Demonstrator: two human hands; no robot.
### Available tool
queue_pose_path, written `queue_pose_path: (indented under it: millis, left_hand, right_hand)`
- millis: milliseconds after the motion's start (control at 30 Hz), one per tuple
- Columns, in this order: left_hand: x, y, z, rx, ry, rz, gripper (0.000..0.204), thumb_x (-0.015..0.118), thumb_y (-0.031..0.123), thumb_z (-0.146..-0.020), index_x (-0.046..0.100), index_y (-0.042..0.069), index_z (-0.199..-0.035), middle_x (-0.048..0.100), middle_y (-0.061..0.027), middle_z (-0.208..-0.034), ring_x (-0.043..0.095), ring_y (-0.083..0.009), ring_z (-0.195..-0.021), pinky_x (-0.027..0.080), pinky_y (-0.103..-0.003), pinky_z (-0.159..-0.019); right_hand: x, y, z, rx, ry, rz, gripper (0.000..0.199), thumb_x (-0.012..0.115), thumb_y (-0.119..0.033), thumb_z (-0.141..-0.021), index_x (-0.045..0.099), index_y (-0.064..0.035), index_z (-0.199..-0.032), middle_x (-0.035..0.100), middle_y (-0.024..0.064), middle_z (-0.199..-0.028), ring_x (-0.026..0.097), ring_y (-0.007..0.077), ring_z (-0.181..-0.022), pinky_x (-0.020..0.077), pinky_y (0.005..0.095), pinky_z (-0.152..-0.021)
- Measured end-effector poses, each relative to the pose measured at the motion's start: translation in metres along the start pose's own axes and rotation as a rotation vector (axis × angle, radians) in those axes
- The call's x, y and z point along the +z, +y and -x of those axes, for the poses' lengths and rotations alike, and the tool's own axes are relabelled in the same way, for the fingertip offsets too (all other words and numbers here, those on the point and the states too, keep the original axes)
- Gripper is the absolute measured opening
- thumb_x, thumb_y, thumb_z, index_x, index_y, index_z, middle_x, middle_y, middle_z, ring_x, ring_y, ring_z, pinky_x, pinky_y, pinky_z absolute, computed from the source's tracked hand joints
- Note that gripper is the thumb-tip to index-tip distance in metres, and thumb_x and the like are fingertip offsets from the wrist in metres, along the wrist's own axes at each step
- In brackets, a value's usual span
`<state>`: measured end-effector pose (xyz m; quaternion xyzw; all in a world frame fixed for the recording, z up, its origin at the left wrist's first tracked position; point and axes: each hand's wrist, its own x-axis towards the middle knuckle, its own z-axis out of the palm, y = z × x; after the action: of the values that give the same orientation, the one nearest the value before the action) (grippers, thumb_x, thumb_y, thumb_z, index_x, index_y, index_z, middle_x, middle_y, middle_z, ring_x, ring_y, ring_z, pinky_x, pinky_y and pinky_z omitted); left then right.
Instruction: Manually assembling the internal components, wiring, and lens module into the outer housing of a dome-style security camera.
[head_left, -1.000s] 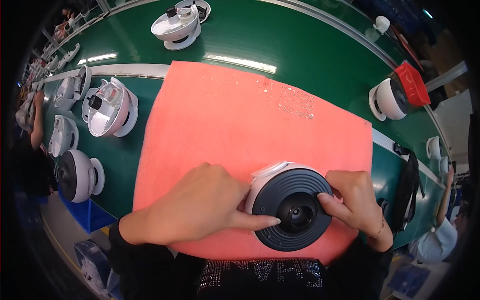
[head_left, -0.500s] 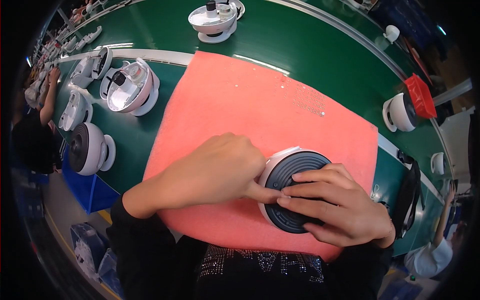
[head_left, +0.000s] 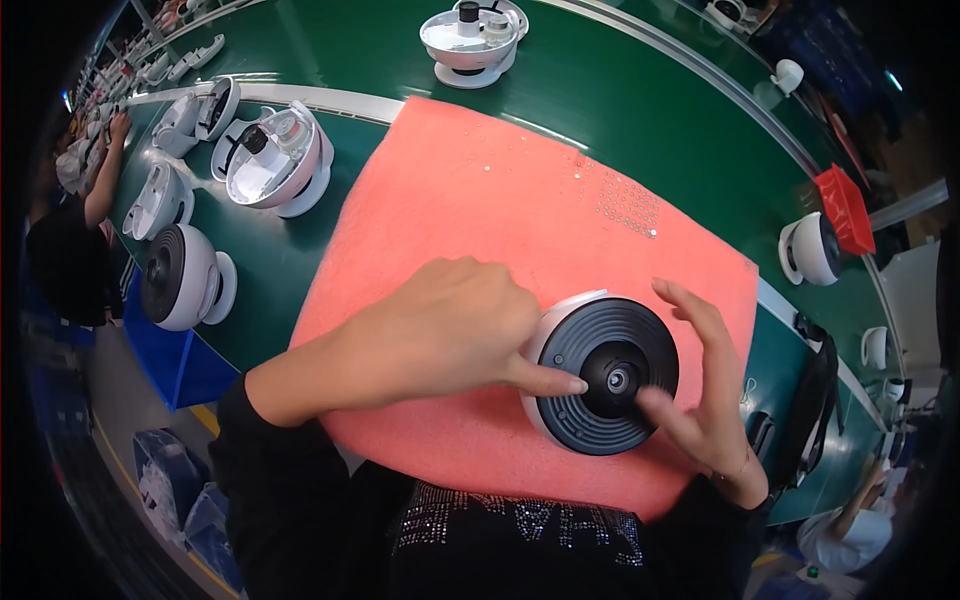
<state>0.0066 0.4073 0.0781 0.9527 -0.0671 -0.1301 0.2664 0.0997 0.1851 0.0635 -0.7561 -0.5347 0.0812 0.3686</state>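
A round white unit (head_left: 548, 318) rests on the pink mat with its dark, ringed face (head_left: 640, 325) turned up and a metal-centred hub (head_left: 618, 380) in the middle. My left hand (head_left: 440, 325) is closed at its left side, the thumb stretched across the face to the hub. The curled fingers are hidden under the back of that hand. To the right, my right hand (head_left: 705, 390) is open and holds nothing, fingers apart, its blurred thumb close to the right part of the face.
Small shiny pieces (head_left: 630, 208) lie in rows on the pink mat (head_left: 430, 180). Similar white units (head_left: 278, 165) stand on the green table at left, another (head_left: 470, 45) beyond the mat, one (head_left: 810, 248) at right near a red bin (head_left: 845, 210). A co-worker's arm (head_left: 105, 170) shows far left.
My right hand has lifted off the ringed face and moved right, its fingers opening, so the hub now shows. The left thumb stays on the face. The whole view has shifted slightly.
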Motion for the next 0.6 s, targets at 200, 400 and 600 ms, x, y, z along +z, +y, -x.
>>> queue_pose_path:
  millis: [200, 400, 600]
  left_hand:
    - [0.054, -0.003, 0.003, -0.045, -0.013, 0.700, 0.056, 0.063, 0.045, -0.075, 0.057, -0.004, -0.100, 0.062, -0.0198, -0.081, 0.062, -0.0299, -0.073, 0.049, -0.035, -0.066]
    - [0.034, 0.004, 0.007, 0.239, 0.527, 0.530, 0.081, 0.075, 0.025, -0.064, 0.035, -0.012, -0.124, 0.058, -0.0277, -0.096, 0.062, -0.0352, -0.086, 0.050, -0.035, -0.075]
    - [0.008, 0.011, 0.003, 0.364, 0.650, 0.253, 0.081, 0.076, 0.023, -0.062, 0.036, -0.012, -0.124, 0.059, -0.0261, -0.093, 0.063, -0.0331, -0.082, 0.051, -0.034, -0.071]
  right_hand:
    - [0.003, 0.007, 0.009, 0.568, -0.145, -0.732, 0.054, 0.056, -0.020, -0.082, 0.033, 0.0025, -0.125, 0.048, 0.0161, -0.116, 0.047, 0.0225, -0.109, 0.0349, 0.0341, -0.094]
    - [0.006, 0.003, -0.016, 0.191, 0.087, -0.441, 0.080, 0.080, -0.023, -0.059, 0.033, -0.0020, -0.120, 0.043, 0.0149, -0.114, 0.044, 0.0242, -0.110, 0.0359, 0.0346, -0.094]
    - [0.008, 0.016, -0.042, -0.150, 0.312, -0.423, 0.089, 0.087, -0.034, -0.047, 0.039, 0.0005, -0.113, 0.056, 0.0143, -0.103, 0.056, 0.0227, -0.098, 0.0443, 0.0330, -0.085]
